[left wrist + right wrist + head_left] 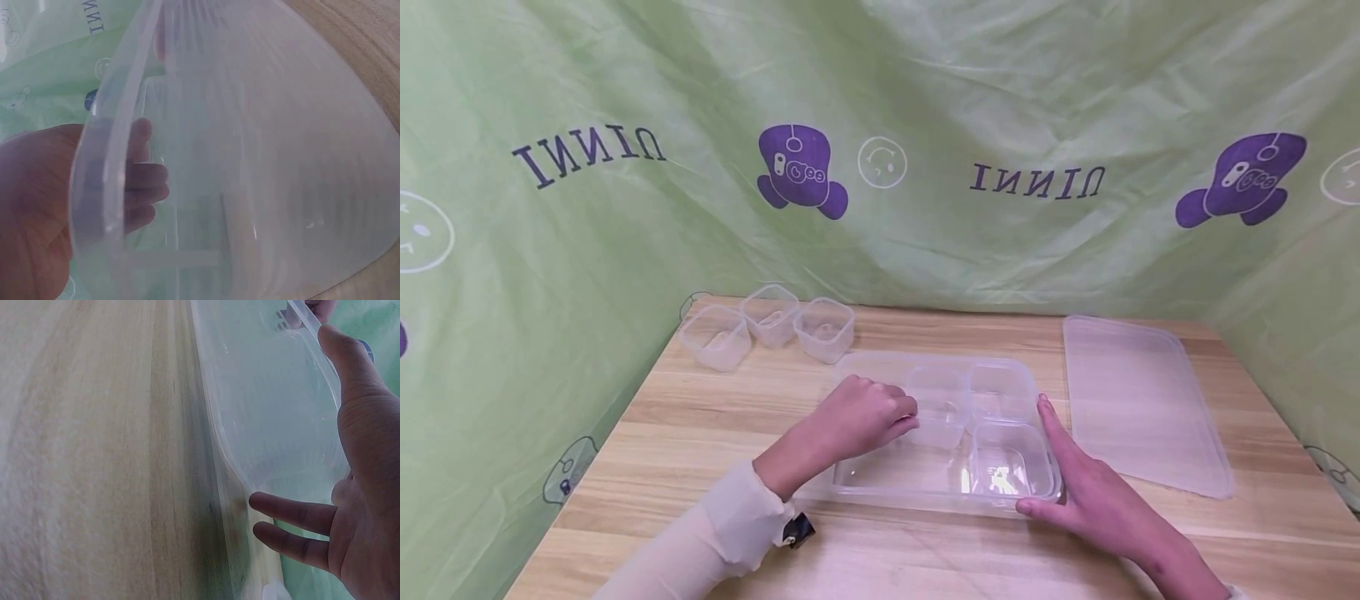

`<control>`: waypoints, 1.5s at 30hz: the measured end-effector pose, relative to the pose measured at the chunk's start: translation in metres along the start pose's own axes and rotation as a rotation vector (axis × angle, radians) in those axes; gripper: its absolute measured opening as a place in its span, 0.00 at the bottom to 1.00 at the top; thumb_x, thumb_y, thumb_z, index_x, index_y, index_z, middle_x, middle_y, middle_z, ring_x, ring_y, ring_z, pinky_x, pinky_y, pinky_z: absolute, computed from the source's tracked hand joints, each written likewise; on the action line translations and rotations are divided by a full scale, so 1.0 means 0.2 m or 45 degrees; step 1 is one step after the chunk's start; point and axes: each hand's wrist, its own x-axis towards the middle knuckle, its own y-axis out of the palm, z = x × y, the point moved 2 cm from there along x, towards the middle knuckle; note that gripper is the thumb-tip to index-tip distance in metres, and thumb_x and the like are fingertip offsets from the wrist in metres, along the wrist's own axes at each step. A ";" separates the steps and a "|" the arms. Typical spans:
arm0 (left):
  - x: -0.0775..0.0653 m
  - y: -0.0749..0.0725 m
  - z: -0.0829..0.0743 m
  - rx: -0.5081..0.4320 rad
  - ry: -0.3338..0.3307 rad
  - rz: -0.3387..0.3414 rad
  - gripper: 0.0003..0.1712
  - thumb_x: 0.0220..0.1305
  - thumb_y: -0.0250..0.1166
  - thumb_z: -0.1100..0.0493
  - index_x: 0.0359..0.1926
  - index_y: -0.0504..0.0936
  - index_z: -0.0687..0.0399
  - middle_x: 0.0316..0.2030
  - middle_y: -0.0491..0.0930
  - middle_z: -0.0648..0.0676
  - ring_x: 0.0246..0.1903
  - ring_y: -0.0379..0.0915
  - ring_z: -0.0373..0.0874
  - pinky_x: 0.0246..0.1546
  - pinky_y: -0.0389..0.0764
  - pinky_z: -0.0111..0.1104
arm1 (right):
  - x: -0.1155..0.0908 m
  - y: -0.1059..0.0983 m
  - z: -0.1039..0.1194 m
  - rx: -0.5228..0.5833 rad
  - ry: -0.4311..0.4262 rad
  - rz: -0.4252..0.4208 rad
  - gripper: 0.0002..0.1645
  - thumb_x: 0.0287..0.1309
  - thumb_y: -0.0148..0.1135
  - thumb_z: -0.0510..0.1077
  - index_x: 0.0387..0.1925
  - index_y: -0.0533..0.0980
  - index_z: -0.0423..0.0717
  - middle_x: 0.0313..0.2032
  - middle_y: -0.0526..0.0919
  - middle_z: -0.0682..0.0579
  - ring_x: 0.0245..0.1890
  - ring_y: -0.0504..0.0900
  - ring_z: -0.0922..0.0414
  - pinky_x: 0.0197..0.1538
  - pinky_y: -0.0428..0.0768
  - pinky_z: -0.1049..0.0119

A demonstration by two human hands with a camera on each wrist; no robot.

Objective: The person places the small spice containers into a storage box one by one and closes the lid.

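Nearest the camera: one pale left sleeve (pixel 715 525), at 7 o'clock in the head view, with one small dark item (pixel 799 531) beside its cuff, too unclear to identify. Beyond it, one large clear plastic container (pixel 895 498) sat lengthwise on the wood-grain table (pixel 647 467); clock readings below were taken from its middle.

Left hand (pixel 861 417): lay over the container's 9 o'clock side, fingers curled, apparently pinching the side of one inner tub (pixel 940 432) at 12 o'clock. Presumably held there because that side faced the hand; could not tell whether the tub touched the container floor.

Right hand (pixel 1082 492): not closed; thumb at the near corner, about 4 o'clock, straight fingers along the short wall at 3. Judged a brace, spanning the corner so the light container would not slide.

Counts. Inner tubs: three, namely the pinched one, a rear tub (pixel 1000 408) at 2 o'clock and a front tub (pixel 1003 467) at 4, the last two filling the right end. Loose tubs: three, a left tub (pixel 718 342), middle tub (pixel 771 321) and right tub (pixel 825 333), grouped upright at 10 o'clock, likely for left-hand reach. Total: six. Flat lid (pixel 1150 417): one, lying at 3 o'clock, presumably to leave the container uncovered. Green curtain (pixel 1000 75): backdrop, 12 o'clock.
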 end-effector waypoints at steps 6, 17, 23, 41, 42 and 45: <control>0.00 0.03 0.00 -0.008 -0.004 0.026 0.14 0.69 0.70 0.53 0.25 0.79 0.45 0.21 0.77 0.42 0.18 0.73 0.39 0.17 0.72 0.33 | 0.00 0.00 0.00 -0.001 -0.007 0.000 0.74 0.54 0.73 0.70 0.83 0.34 0.54 0.79 0.51 0.40 0.62 0.75 0.34 0.58 0.75 0.35; -0.01 0.08 0.01 0.040 0.008 -0.047 0.13 0.66 0.71 0.53 0.25 0.80 0.46 0.21 0.75 0.42 0.17 0.74 0.39 0.15 0.72 0.33 | 0.01 0.00 0.00 0.003 -0.002 0.007 0.74 0.55 0.73 0.69 0.83 0.33 0.54 0.80 0.50 0.41 0.63 0.75 0.34 0.59 0.75 0.35; -0.02 0.11 0.01 0.040 0.004 -0.087 0.12 0.65 0.72 0.53 0.26 0.80 0.45 0.21 0.75 0.42 0.17 0.75 0.39 0.14 0.71 0.32 | 0.01 0.00 0.00 -0.004 -0.001 0.012 0.74 0.55 0.73 0.70 0.83 0.33 0.54 0.79 0.50 0.41 0.62 0.76 0.35 0.58 0.76 0.36; -0.02 0.17 0.02 -0.050 -0.043 -0.164 0.06 0.64 0.74 0.56 0.32 0.85 0.47 0.27 0.81 0.43 0.22 0.78 0.36 0.22 0.80 0.32 | 0.00 0.00 0.00 0.005 0.012 0.012 0.75 0.54 0.73 0.71 0.83 0.33 0.55 0.77 0.55 0.36 0.59 0.77 0.32 0.56 0.76 0.33; -0.02 0.17 0.02 -0.050 -0.046 -0.161 0.06 0.64 0.74 0.56 0.32 0.85 0.47 0.27 0.81 0.43 0.22 0.78 0.36 0.22 0.80 0.32 | 0.00 0.00 0.00 0.004 0.011 0.011 0.75 0.54 0.73 0.70 0.83 0.33 0.55 0.77 0.55 0.36 0.59 0.77 0.33 0.56 0.76 0.34; -0.01 0.17 0.02 -0.057 -0.057 -0.154 0.05 0.65 0.73 0.56 0.32 0.85 0.47 0.28 0.82 0.43 0.22 0.78 0.36 0.23 0.80 0.32 | 0.00 0.00 0.00 0.002 0.010 0.010 0.75 0.54 0.73 0.70 0.83 0.33 0.55 0.77 0.55 0.36 0.59 0.78 0.34 0.56 0.77 0.34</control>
